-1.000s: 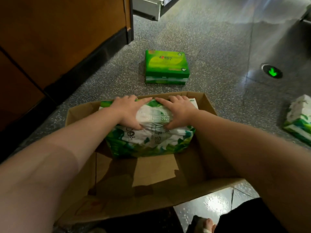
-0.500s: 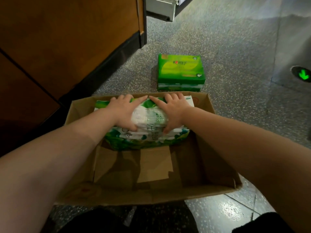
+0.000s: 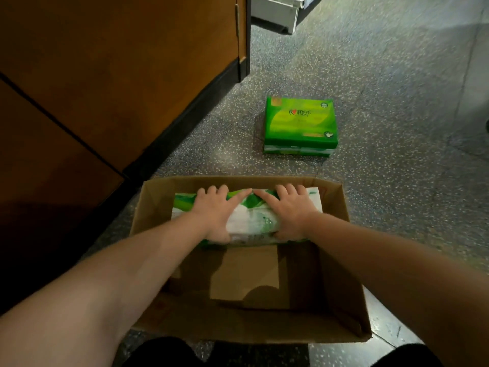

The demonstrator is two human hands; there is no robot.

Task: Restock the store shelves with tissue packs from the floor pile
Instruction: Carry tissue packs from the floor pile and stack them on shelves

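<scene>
a: speckled grey terrazzo floor [image 3: 397,83] fills most of the view, a bit glossy at the lower right. what's on the left?

b: smooth brown wooden cabinet [image 3: 105,75] with a black strip along its base, running to the far corner.

a: and in the middle?

b: open cardboard box [image 3: 344,274] on the floor, plain matte brown with creased flaps at its bottom. inside, against the far wall, sits a soft tissue pack [image 3: 251,221] in crinkly white and green plastic film, a rounded brick shape.

a: the hands?

b: left hand [image 3: 214,210] lies on the pack's left part, fingers spread over the top and thumb down on the near face. right hand [image 3: 288,207] mirrors it on the right part. the index fingertips nearly meet at the centre. both clasp the pack between fingers and thumb, a wide grasp. bare forearms reach in from below.

a: farther right?

b: beyond the box, apart from it, a flat green tissue pack [image 3: 300,123] lies on the floor, shiny wrap, crisp rectangular edges. at the top, a pale grey shelf base [image 3: 275,11], boxy.
</scene>
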